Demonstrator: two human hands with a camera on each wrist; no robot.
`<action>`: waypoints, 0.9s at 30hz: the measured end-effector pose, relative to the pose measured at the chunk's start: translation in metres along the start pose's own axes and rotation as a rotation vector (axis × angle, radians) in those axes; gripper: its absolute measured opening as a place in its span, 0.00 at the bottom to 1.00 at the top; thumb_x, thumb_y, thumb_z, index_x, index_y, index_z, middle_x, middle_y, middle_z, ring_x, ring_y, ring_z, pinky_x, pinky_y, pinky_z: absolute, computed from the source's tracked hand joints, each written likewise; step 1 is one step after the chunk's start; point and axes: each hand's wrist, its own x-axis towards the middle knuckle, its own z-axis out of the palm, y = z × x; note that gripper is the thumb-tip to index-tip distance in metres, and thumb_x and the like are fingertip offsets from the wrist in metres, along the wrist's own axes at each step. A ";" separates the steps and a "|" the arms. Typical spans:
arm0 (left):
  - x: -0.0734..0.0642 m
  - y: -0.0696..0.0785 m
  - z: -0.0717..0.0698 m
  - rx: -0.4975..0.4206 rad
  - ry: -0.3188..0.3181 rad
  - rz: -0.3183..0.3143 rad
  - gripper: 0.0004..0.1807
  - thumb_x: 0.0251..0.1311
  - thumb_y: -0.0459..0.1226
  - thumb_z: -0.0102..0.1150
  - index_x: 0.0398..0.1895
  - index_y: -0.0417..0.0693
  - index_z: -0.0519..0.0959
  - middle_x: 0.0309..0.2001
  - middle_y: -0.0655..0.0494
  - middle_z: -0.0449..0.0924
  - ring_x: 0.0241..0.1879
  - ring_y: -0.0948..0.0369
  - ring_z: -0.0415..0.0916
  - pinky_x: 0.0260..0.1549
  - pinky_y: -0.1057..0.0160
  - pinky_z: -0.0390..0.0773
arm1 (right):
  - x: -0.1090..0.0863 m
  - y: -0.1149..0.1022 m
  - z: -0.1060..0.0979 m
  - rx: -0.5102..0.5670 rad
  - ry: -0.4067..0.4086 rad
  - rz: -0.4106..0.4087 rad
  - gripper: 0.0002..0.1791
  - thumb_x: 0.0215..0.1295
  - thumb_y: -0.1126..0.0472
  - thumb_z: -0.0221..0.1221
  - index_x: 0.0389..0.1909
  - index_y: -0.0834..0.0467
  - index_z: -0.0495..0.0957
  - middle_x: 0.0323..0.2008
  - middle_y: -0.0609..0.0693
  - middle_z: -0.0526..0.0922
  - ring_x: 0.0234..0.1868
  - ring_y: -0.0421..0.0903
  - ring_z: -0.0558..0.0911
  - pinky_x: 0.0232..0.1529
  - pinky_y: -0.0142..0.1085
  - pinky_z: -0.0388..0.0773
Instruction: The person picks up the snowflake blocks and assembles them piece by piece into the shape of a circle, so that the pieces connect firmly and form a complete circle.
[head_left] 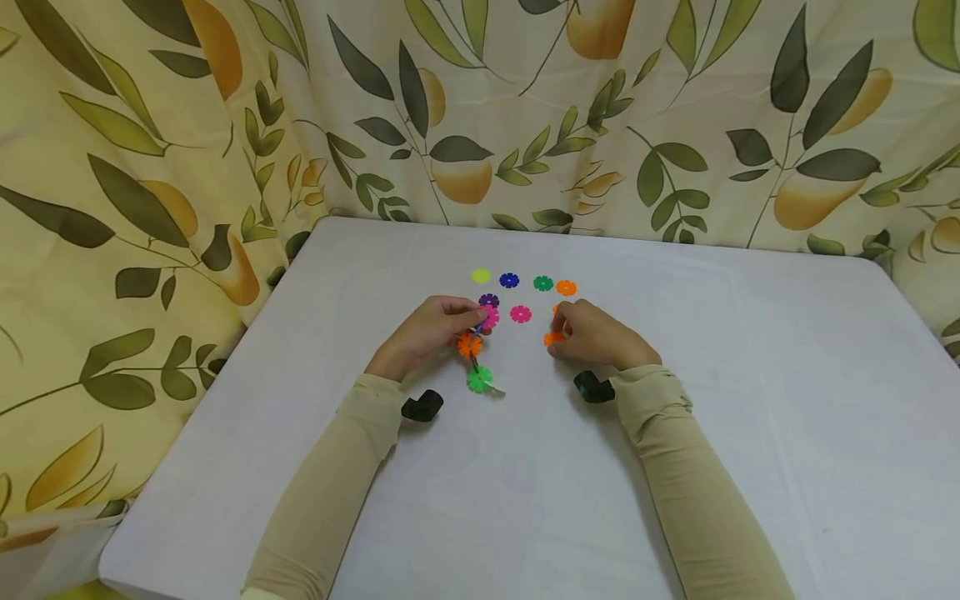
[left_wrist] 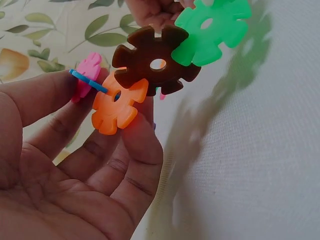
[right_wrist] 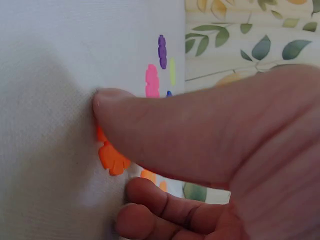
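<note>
My left hand (head_left: 431, 329) pinches a chain of notched plastic interlocking discs. Pink (left_wrist: 90, 75), blue (left_wrist: 87, 82) and orange (left_wrist: 119, 107) discs sit near its fingers; a brown disc (left_wrist: 157, 62) and a green disc (left_wrist: 212, 32) extend outward. A pale piece (head_left: 495, 389) shows at the chain's lower end in the head view. Over an orange disc (head_left: 553, 338) at the table, my right hand (head_left: 596, 333) has its thumb and fingers bent on either side. The right wrist view shows the thumb partly covering that orange disc (right_wrist: 114, 159); whether the fingers pinch it is hidden.
Loose discs lie beyond the hands on the white-covered table (head_left: 480, 500): yellow (head_left: 481, 276), blue (head_left: 509, 281), green (head_left: 543, 283), orange (head_left: 566, 287), purple (head_left: 489, 300) and pink (head_left: 521, 314). A leaf-patterned curtain (head_left: 555, 108) hangs behind the table.
</note>
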 end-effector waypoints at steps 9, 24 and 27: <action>-0.001 0.001 0.000 0.022 -0.004 0.007 0.14 0.80 0.39 0.60 0.56 0.38 0.85 0.46 0.50 0.90 0.44 0.57 0.74 0.42 0.65 0.75 | -0.002 -0.003 0.002 0.039 0.038 0.013 0.16 0.69 0.68 0.67 0.50 0.69 0.71 0.41 0.60 0.80 0.44 0.57 0.78 0.50 0.49 0.78; 0.000 -0.002 0.000 0.036 -0.022 0.033 0.13 0.80 0.38 0.59 0.53 0.37 0.85 0.44 0.50 0.89 0.43 0.58 0.75 0.42 0.65 0.75 | 0.003 -0.003 0.003 0.054 0.154 -0.065 0.06 0.71 0.71 0.62 0.45 0.68 0.83 0.37 0.58 0.83 0.42 0.57 0.78 0.47 0.49 0.79; 0.001 -0.001 0.001 0.048 -0.017 0.023 0.13 0.80 0.39 0.59 0.53 0.38 0.85 0.44 0.50 0.89 0.44 0.58 0.75 0.42 0.65 0.75 | 0.002 -0.003 0.003 0.102 0.182 -0.072 0.06 0.72 0.71 0.63 0.46 0.67 0.84 0.37 0.57 0.83 0.40 0.55 0.78 0.43 0.45 0.79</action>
